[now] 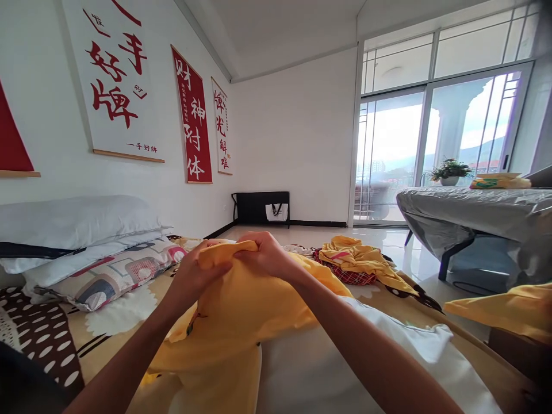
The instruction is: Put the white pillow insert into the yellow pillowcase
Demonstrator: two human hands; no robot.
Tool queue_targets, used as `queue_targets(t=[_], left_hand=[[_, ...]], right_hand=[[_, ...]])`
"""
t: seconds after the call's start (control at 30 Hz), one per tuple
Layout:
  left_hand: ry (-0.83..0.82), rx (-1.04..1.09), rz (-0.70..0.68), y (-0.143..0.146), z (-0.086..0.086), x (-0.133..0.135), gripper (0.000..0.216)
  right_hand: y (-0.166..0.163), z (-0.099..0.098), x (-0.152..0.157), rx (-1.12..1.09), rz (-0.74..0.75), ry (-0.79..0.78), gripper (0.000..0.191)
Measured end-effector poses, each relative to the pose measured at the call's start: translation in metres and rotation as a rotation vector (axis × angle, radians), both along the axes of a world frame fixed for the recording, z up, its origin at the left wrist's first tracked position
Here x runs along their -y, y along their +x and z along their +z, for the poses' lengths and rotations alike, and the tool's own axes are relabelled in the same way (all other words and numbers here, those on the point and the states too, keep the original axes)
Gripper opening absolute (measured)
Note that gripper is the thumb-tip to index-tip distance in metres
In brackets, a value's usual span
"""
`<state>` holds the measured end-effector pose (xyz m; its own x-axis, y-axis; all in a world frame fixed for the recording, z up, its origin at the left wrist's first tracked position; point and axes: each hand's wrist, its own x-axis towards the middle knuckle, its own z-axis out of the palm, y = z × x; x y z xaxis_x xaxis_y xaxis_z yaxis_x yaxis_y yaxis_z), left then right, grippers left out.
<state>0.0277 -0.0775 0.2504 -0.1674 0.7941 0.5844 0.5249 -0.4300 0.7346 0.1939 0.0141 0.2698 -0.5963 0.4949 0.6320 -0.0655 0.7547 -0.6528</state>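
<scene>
Bunched between my hands is a yellow pillowcase, its upper edge raised above the bed. My left hand pinches that edge, thumb pointing inward. Close beside it, my right hand is closed on the same edge. The cloth falls toward me in loose folds, with a small dark printed or stitched mark low on its left side. A white pillow lies under my right forearm, partly covered by the yellow cloth. Whether the pillow is inside the case I cannot tell.
Stacked pillows lie at the left on the patterned bedspread. Crumpled yellow cloth rests on a red checked item. Another yellow cloth is at the right edge. A plastic-covered table stands beyond.
</scene>
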Motion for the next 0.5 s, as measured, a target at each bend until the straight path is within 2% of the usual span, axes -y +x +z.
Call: queue_targets(t=[0.1,0.17,0.27,0.33,0.4,0.5], left_hand=[[-0.067,-0.022,-0.056,0.004,0.005,0.000,0.025],[-0.089,0.061,-0.110,0.007,0.006,0.001,0.024],[-0.161,0.255,-0.273,0.009,0.006,0.002,0.034],[-0.192,0.290,-0.336,0.010,0.005,0.002,0.042],[-0.134,0.207,-0.277,0.009,0.004,-0.001,0.041],[0.036,0.005,-0.068,0.006,0.003,-0.007,0.027]], right_hand=[[-0.005,-0.003,0.001,-0.052,0.035,-0.048,0.019],[-0.006,-0.002,-0.001,-0.058,0.021,-0.042,0.020],[-0.001,0.002,-0.003,-0.003,-0.015,0.023,0.021],[0.007,0.007,-0.005,0.078,-0.029,0.025,0.026],[0.017,0.010,-0.007,0.179,-0.018,-0.028,0.031],[0.029,0.008,-0.012,0.301,-0.050,0.000,0.034]])
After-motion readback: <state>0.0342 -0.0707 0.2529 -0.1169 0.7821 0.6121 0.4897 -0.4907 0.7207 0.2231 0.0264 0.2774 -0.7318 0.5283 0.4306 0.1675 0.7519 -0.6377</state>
